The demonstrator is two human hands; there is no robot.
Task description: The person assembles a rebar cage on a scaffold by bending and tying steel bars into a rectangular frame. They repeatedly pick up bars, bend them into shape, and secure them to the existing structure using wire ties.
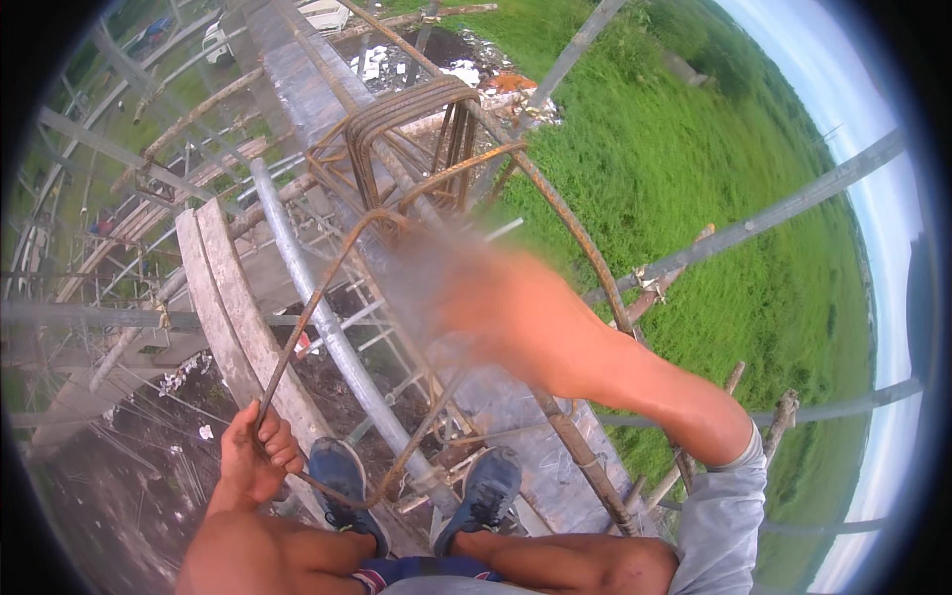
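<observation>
My left hand (pixel 260 454), low and left of centre, has its fingers wrapped round a thin, rusty rebar stirrup (pixel 315 302). The bent bar rises from that hand toward the middle, and its lower side curves past my shoes. My right hand (pixel 461 297) reaches out over the beam in the centre. It is smeared and hazy, so its fingers and anything in them are hidden. Just beyond it, a stack of rusty stirrups (pixel 369 159) hangs round the long bars of a rebar cage. Another bent bar (pixel 565 213) arches to the right of my right hand.
My shoes (pixel 337 474) rest up high among scaffold members. A silver pipe (pixel 327 317) and wooden planks (pixel 213 297) run along the left. Sheet-faced formwork (pixel 496 407) lies under the cage. Grey scaffold poles (pixel 773 218) cross at right above grass; rubble-strewn ground lies far below.
</observation>
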